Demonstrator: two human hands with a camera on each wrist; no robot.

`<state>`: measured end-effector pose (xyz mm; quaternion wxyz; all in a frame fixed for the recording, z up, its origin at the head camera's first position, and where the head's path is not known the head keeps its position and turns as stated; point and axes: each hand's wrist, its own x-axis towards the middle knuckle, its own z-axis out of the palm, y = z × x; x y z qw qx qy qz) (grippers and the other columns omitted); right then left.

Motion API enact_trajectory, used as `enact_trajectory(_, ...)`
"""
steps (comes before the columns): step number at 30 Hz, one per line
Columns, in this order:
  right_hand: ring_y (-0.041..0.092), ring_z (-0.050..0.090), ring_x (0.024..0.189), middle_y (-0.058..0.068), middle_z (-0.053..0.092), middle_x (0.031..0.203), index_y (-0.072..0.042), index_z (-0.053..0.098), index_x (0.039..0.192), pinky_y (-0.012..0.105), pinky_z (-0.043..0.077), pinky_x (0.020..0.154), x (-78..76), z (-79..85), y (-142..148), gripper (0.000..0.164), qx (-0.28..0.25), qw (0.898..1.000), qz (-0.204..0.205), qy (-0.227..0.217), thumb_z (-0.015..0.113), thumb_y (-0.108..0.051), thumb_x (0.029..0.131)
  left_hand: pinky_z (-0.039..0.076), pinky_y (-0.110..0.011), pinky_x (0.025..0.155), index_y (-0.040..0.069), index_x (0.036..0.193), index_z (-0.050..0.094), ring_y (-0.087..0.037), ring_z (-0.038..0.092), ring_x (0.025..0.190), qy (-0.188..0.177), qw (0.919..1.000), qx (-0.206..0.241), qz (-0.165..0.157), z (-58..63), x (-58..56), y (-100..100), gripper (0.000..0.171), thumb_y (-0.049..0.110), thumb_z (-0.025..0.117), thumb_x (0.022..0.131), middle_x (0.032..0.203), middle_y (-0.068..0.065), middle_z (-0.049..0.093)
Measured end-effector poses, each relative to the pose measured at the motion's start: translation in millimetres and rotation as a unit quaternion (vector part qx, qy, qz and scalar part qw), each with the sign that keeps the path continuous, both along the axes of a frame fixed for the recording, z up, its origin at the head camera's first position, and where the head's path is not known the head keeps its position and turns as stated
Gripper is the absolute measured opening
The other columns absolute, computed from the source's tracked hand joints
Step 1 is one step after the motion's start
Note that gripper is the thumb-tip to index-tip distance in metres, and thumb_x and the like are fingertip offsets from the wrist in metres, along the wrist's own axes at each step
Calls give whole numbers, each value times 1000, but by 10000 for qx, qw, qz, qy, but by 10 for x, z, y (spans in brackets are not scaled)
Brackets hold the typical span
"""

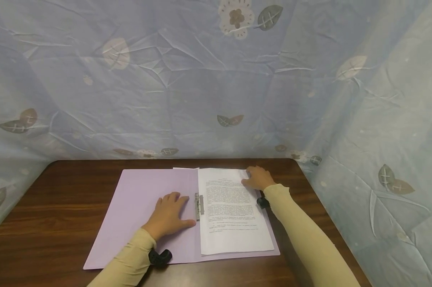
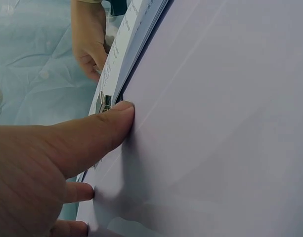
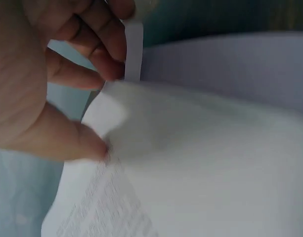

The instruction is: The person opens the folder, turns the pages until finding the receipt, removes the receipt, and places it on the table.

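A light purple folder [image 1: 140,231] lies spread flat on the table, with a stack of printed paper [image 1: 230,211] on its right side. A metal clip [image 1: 197,207] sits along the inner edge of the stack, by the fold. My left hand [image 1: 171,215] rests with spread fingers on the left cover, its thumb [image 2: 107,126] near the clip. At the far right corner of the stack, my right hand [image 1: 259,177] holds the paper, with the thumb [image 3: 87,140] on the printed face and curled fingers [image 3: 99,59] at the edge.
Dark brown wood table [image 1: 51,207] surrounds the folder. A patterned blue-grey curtain [image 1: 187,87] hangs behind the table and along its right side. A white sheet edge [image 1: 185,168] shows past the folder's far side. Each wrist wears a black device [image 1: 160,257].
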<state>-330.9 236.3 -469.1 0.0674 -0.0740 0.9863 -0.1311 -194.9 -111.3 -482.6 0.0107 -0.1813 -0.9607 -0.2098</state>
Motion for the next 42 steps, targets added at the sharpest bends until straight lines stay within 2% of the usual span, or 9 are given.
enact_trajectory(4, 45, 42, 144, 28, 42, 157, 5, 31, 158, 60, 34, 117, -81, -41, 62, 88, -330, 9980, -33, -529, 75, -35, 93, 33, -70, 110, 4, 140, 60, -49, 48, 133, -70, 10000, -9, 32, -25, -6, -4, 86, 57, 84, 77, 140, -27, 54)
enact_trajectory(9, 46, 39, 146, 31, 36, 159, 11, 25, 157, 57, 34, 118, -129, -24, 87, 92, -643, 9940, -142, -871, 76, -27, 91, 30, -71, 112, 4, 142, 59, -50, 46, 136, -135, 9999, -3, 42, -29, -9, -1, 87, 57, 84, 77, 143, -27, 53)
enact_trajectory(14, 45, 46, 139, 31, 45, 153, 11, 34, 153, 57, 37, 116, -148, -13, 92, 79, -1023, 9896, -423, -920, 74, -18, 91, 30, -71, 112, 5, 141, 59, -50, 45, 135, -126, 9999, 14, 48, -7, 4, 4, 85, 55, 85, 78, 143, -28, 52)
enact_trajectory(21, 35, 60, 108, 22, 62, 124, 4, 56, 128, 51, 49, 99, -176, -33, 151, 46, -1432, 9832, -765, -829, 71, -18, 90, 29, -72, 113, 4, 141, 60, -48, 45, 137, -146, 9999, 20, 44, 34, 20, 16, 85, 56, 84, 78, 144, -28, 52)
enact_trajectory(28, 27, 58, 88, 13, 63, 100, -3, 62, 102, 39, 51, 75, -236, -75, 198, 18, -1649, 9842, -537, -365, 63, -19, 95, 29, -72, 113, 6, 142, 59, -48, 44, 138, -184, 9998, -31, 37, -5, 7, 5, 85, 57, 83, 79, 145, -27, 51)
enact_trajectory(31, 28, 58, 89, 14, 61, 100, -1, 60, 105, 39, 51, 75, -259, -69, 196, 20, -1909, 9799, -530, -221, 63, -19, 97, 28, -72, 113, 7, 143, 59, -47, 44, 139, -204, 9998, -69, 58, -31, -2, 0, 85, 57, 83, 79, 145, -26, 51)
enact_trajectory(36, 29, 58, 95, 18, 61, 113, 3, 57, 124, 41, 53, 79, -258, -58, 187, 47, -2149, 9722, -691, -616, 74, -28, 92, 28, -72, 113, 6, 143, 59, -47, 43, 139, -199, 9998, -30, 66, -28, -10, 11, 85, 56, 84, 79, 146, -27, 51)
enact_trajectory(38, 27, 58, 90, 14, 62, 106, 1, 61, 118, 39, 52, 75, -252, -73, 187, 42, -2123, 9725, -689, -669, 76, -28, 91, 28, -73, 113, 6, 143, 59, -48, 43, 139, -208, 9998, -30, 69, -26, -10, 13, 85, 56, 84, 79, 146, -27, 51)
enact_trajectory(42, 22, 51, 74, 6, 57, 85, -6, 63, 94, 35, 44, 65, -247, -104, 198, 21, -2095, 9761, -511, -271, 74, -23, 93, 28, -73, 113, 5, 143, 59, -49, 43, 139, -200, 9998, -24, 63, -17, -5, 10, 85, 56, 84, 79, 146, -28, 50)
